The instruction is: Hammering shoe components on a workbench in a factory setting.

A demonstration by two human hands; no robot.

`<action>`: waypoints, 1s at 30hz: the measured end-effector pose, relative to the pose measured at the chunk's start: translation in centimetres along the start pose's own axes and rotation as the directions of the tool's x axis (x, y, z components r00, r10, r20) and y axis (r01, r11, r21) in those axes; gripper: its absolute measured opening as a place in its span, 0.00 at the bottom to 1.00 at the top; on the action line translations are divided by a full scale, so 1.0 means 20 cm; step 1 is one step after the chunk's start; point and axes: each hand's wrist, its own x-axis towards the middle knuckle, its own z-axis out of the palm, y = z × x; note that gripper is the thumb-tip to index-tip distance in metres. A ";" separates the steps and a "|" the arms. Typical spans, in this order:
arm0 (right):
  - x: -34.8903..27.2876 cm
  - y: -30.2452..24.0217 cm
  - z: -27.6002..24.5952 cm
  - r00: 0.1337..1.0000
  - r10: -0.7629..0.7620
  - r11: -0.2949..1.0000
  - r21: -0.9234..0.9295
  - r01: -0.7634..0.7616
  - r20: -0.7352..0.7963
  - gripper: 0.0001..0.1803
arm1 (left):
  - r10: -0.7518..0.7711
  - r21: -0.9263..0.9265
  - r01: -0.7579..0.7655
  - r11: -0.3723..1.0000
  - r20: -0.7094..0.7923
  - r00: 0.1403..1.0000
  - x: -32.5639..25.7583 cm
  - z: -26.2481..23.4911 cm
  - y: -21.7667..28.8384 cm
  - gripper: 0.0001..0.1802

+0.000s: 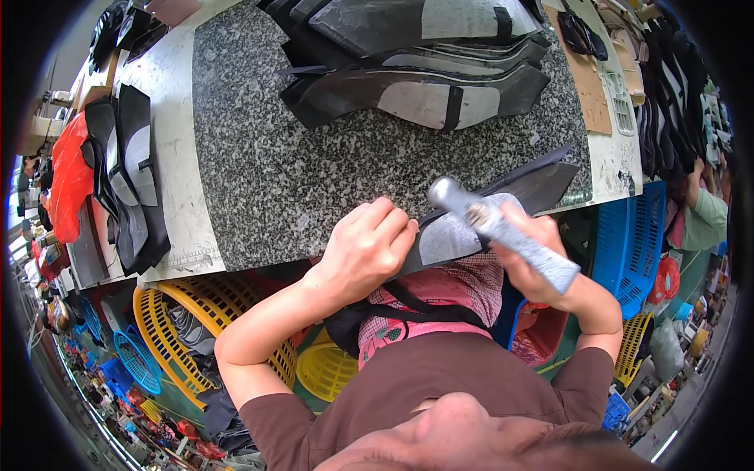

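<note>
My right hand (526,239) is wrapped round a metal hammer (530,250), whose head is up over the table's near edge. Below the hammer lies a long black leather-like piece (546,188) with a light grey patch. It rests along the granite slab's near edge, partly hidden by the hammer and my hand. The curled fingers of my left hand (369,243) grip that piece at its left end. Farther back on the slab, a stack of similar black pieces (345,93) with grey patches is fanned out.
Around the speckled granite slab (251,173) runs a white tabletop (177,188). More black pieces (141,220) lie at left beside a red plastic bag (69,184). Yellow baskets (169,345) stand below the left edge, blue crates (628,251) at right. Another person's sleeve (703,220) shows far right.
</note>
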 end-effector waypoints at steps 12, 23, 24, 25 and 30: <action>-0.13 0.13 -0.09 0.972 0.226 0.959 -0.161 -0.233 -0.060 0.11 | -0.125 -0.291 0.086 0.953 -0.117 0.985 0.24 0.22 0.04 0.08; -0.13 0.18 -0.13 0.972 0.233 0.954 -0.204 -0.220 0.039 0.12 | 0.029 0.000 -0.029 1.000 0.043 0.999 0.31 0.13 0.09 0.12; -0.13 0.19 -0.13 0.972 0.229 0.954 -0.209 -0.214 0.053 0.12 | 0.057 0.091 -0.067 0.994 0.105 0.993 0.31 0.12 0.11 0.11; -0.13 0.19 -0.12 0.973 0.227 0.956 -0.202 -0.212 0.052 0.12 | 0.058 0.094 -0.068 0.993 0.112 0.992 0.32 0.10 0.13 0.11; -0.13 0.19 -0.12 0.982 0.185 0.963 -0.205 -0.174 0.040 0.10 | 0.124 0.314 -0.222 0.923 0.305 0.944 0.36 0.08 0.21 0.15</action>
